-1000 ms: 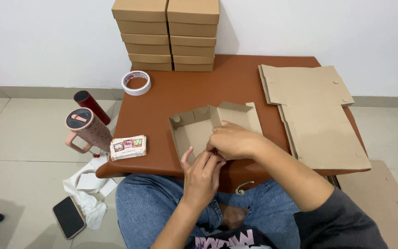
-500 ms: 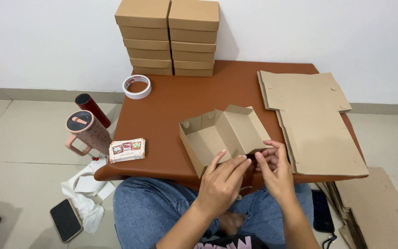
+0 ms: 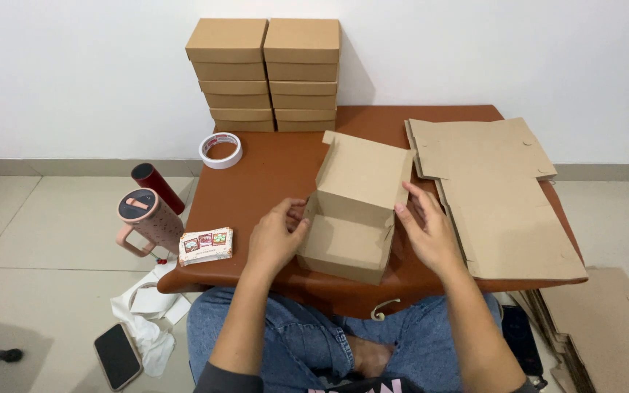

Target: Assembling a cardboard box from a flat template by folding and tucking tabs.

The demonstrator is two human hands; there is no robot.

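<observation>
Sitting cross-legged on the floor in blue jeans (image 3: 285, 342), the person has a low brown table (image 3: 271, 175) pulled right up to their lap. Down on the tiles on the left side there's a dark phone (image 3: 118, 356) next to some crumpled white paper (image 3: 143, 320), and on the right side a pile of flat cardboard (image 3: 606, 320) sits on the floor too.

Both hands are on a half-folded brown cardboard box (image 3: 354, 211) that sits at the near edge of the table, pretty much dead centre. The left hand (image 3: 274, 236) is cupped against the box's left wall, fingers curled around the corner there. The right hand (image 3: 427, 229) is spread flat, fingers pressing along the right wall. The lid flap stands up and leans away from the person, so the inside of the box is open to view.

Just left of the left hand, near the table corner, lies a small white packet with colourful pictures (image 3: 205, 246). Off the table edge beside it stands a pink tumbler with a handle (image 3: 147, 222), and a dark red bottle (image 3: 156, 185) just behind that.

On the right half of the table is a stack of unfolded flat box blanks (image 3: 504, 196), touching distance from the right hand.

Further back there's a roll of tape (image 3: 220, 150), and against the white wall two neat stacks of finished closed boxes (image 3: 265, 73).
</observation>
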